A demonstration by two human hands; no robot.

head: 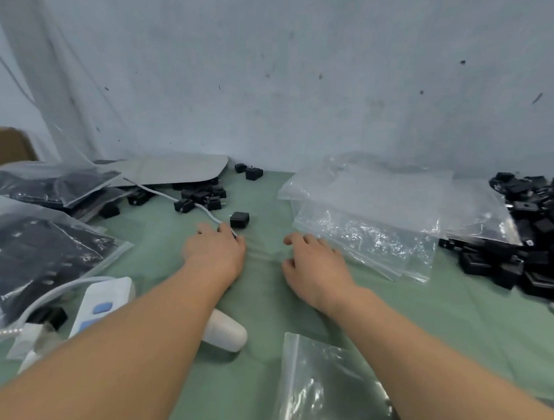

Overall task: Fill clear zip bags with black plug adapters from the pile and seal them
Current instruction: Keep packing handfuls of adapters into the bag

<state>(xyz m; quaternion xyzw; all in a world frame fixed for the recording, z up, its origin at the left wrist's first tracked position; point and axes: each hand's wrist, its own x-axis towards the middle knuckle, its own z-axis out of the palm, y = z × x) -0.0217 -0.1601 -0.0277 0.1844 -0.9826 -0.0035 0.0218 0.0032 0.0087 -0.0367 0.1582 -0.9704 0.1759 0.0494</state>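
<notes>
My left hand (pixel 216 250) lies knuckles up on the green cloth, fingers bent down over a white cable (pixel 185 202). A small dark bit shows at its fingertips, and I cannot tell whether it is held. One black plug adapter (pixel 239 220) sits just beyond that hand. My right hand (pixel 314 262) rests on the cloth with relaxed, spread fingers, holding nothing, right beside a stack of empty clear zip bags (pixel 376 216). The big pile of black adapters (pixel 536 238) is at the far right. Another empty clear bag (pixel 323 391) lies under my right forearm.
Filled bags of adapters (pixel 36 253) lie at the left, with another (pixel 53 183) behind. Loose adapters (pixel 202 195) are scattered by a grey flat sheet (pixel 174 171). A white power strip (pixel 101 303) and a white cylinder (pixel 227 331) lie near my left forearm. A cardboard box (pixel 4 144) stands far left.
</notes>
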